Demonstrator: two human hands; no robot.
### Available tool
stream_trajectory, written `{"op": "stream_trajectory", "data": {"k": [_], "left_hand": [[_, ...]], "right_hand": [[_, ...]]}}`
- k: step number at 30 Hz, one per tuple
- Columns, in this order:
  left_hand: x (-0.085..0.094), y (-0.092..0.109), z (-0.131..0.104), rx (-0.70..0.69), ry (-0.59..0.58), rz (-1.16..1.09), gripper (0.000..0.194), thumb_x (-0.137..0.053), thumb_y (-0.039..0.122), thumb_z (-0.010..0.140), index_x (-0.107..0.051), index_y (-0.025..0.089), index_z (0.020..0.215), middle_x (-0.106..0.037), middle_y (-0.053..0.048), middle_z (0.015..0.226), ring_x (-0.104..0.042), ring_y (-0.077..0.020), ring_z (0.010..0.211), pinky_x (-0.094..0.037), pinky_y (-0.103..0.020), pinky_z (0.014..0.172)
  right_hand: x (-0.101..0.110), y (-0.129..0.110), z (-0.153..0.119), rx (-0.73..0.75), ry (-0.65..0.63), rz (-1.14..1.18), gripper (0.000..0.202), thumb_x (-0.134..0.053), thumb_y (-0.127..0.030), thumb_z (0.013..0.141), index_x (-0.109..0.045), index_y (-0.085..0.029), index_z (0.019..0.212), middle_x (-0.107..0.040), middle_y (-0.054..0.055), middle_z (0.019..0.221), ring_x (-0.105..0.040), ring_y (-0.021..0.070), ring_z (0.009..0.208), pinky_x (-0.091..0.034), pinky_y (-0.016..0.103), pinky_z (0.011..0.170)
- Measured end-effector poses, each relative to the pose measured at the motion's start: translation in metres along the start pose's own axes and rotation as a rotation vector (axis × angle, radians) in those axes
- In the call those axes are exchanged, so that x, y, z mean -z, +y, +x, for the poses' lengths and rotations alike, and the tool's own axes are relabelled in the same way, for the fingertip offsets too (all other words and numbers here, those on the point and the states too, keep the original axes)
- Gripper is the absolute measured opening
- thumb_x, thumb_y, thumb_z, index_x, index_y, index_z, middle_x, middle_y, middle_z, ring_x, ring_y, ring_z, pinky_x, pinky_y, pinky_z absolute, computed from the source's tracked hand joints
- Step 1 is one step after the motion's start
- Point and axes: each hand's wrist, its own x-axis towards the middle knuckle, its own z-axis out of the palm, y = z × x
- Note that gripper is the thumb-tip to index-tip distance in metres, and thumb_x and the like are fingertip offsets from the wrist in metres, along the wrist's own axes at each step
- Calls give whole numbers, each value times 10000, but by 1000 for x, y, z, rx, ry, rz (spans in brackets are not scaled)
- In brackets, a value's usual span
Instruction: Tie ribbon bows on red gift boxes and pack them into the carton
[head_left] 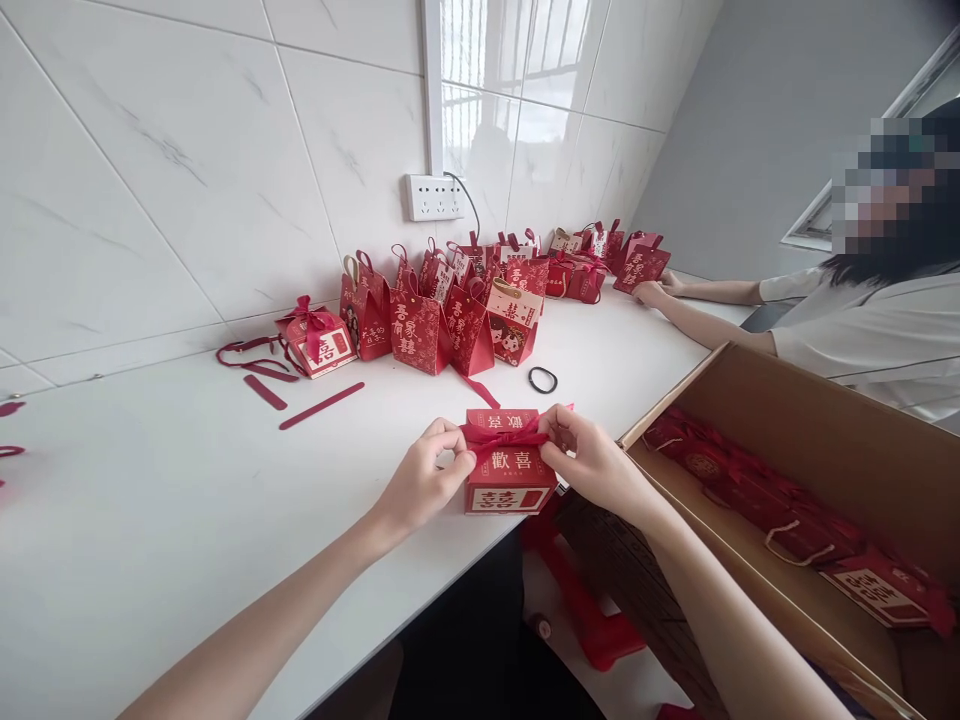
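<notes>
Pinching the red ribbon [511, 438] between thumb and fingers, your left hand [433, 472] and right hand [586, 455] are nearly closed, either side of the gift box [511, 472] at the near edge of the surface [225, 520]. From it, a carton [840, 455] stands at three o'clock, a black band [544, 391] at one, red boxes [420, 335] at eleven, a co-worker [832, 330] at two.

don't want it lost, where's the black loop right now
In the head view, right of centre, the black loop lies on the white table, between the cream-topped gift bag and the person's right hand.
</notes>
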Motion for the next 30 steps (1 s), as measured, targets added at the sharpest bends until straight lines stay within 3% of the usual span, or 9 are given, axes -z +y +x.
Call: {"op": "stream_trajectory", "data": {"k": [4,8,11,17,21,30], "left_hand": [[0,1,-1,-25,48,27,296,-457,340,798,-350,188,569,-438,9,752,-452,-116,667,-375,-224,552],[-1,6,-2,97,-19,-32,418,-402,483,835,-285,199,552,-371,41,565,-357,-97,515,-272,-236,473],[-2,6,0,151,-48,-78,438,-432,559,815,-330,199,588,-385,57,537,-333,-87,482,-247,-232,460],[0,-6,6,96,-69,-190,390,-543,469,788,-360,186,592,-386,67,548,-343,-71,512,-277,-215,505],[-2,-16,9,41,-55,-312,358,-539,433,797,-386,179,597,-395,67,551,-345,-64,518,-290,-209,515],[0,-23,14,-21,-137,-408,326,-541,444,780,-443,167,637,-433,57,583,-335,-53,509,-302,-204,494]], "right_hand": [[7,0,-6,-61,-2,20,195,-491,-385,819,-429,-213,887,-471,-35,723,-434,115,619,-351,240,552],[8,-2,-3,-211,26,-52,453,-348,-563,871,-348,-198,604,-355,-42,566,-311,96,526,-264,244,504],[2,-1,2,-275,20,-18,514,-340,-605,855,-242,-202,551,-263,-46,530,-237,87,497,-203,251,482],[-6,9,2,-224,-22,210,462,-476,-590,806,-371,-196,589,-342,-44,560,-278,89,521,-222,241,497],[-13,22,-2,-158,-23,487,444,-523,-572,800,-407,-188,610,-406,-36,594,-333,88,547,-280,231,530],[-30,40,-2,-202,62,954,464,-671,-496,718,-380,-186,533,-271,-75,516,-224,61,477,-237,205,455]]}}
